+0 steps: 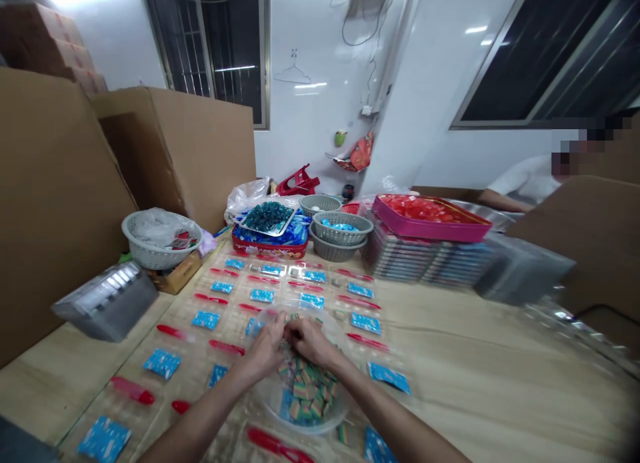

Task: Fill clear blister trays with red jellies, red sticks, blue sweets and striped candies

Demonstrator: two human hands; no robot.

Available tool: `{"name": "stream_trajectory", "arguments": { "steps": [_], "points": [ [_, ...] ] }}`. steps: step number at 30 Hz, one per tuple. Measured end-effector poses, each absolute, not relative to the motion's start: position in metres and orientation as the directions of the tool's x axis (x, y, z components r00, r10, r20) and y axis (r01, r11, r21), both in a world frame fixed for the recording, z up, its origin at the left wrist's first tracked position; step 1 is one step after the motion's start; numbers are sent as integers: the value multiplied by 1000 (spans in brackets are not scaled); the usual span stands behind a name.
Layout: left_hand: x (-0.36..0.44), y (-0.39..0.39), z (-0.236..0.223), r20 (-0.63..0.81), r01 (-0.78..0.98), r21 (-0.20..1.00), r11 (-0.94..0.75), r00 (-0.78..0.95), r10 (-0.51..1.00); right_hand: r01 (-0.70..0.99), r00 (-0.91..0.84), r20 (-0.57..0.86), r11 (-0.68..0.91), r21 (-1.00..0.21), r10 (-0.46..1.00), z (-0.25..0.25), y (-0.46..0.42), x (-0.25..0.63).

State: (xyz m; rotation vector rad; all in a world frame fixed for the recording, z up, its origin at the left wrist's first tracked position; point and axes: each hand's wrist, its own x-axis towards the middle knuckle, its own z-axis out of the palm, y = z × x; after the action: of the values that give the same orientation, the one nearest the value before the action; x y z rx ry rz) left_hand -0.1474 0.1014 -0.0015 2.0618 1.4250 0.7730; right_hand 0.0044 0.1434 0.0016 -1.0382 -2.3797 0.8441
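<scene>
A clear round bowl [327,428] holds many small striped blocks [313,390] in green, yellow and pink. My left hand [269,343] is over the bowl's far left part, fingers pinched together. Beside it, my right hand [311,342] bends its fingers inward, and the fingertips of both meet closely. Whatever they grip is hidden and blurred. Around and beneath the bowl lie rows of clear plastic trays, each with a red pen-like piece [227,346] and a blue printed packet [163,363]. One striped block [343,433] lies just outside the bowl's near rim.
At the back stand grey baskets [337,251], a red tin [270,248] topped with a tray of dark teal pieces [267,216], and a pink tray [430,230] on stacked clear cases. Left are a white basket [163,253], clear plastic trays [107,303] and cardboard boxes [205,156]. A person [525,180] is at right.
</scene>
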Motion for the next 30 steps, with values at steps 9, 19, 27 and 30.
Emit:
{"name": "stream_trajectory", "arguments": {
  "steps": [9, 19, 27, 30],
  "points": [
    [-144, 100, 4, 108, 634, 714, -298, 321, 941, 530, -642, 145, 572, -626, 753, 14, 130, 10],
    [-144, 100, 16, 146, 533, 798, -280, 281, 949, 513, -666, 202, 637, -575, 718, 20, 125, 6],
    [-168, 94, 32, 114, 468, 866, -177, 160, 981, 507, -689, 123, 596, -623, 714, 61, 125, -10],
    [-190, 89, 37, 49, 366, 927, -89, 117, 992, 474, -714, 101, 585, -658, 693, 69, 137, -29]
  ]
}}
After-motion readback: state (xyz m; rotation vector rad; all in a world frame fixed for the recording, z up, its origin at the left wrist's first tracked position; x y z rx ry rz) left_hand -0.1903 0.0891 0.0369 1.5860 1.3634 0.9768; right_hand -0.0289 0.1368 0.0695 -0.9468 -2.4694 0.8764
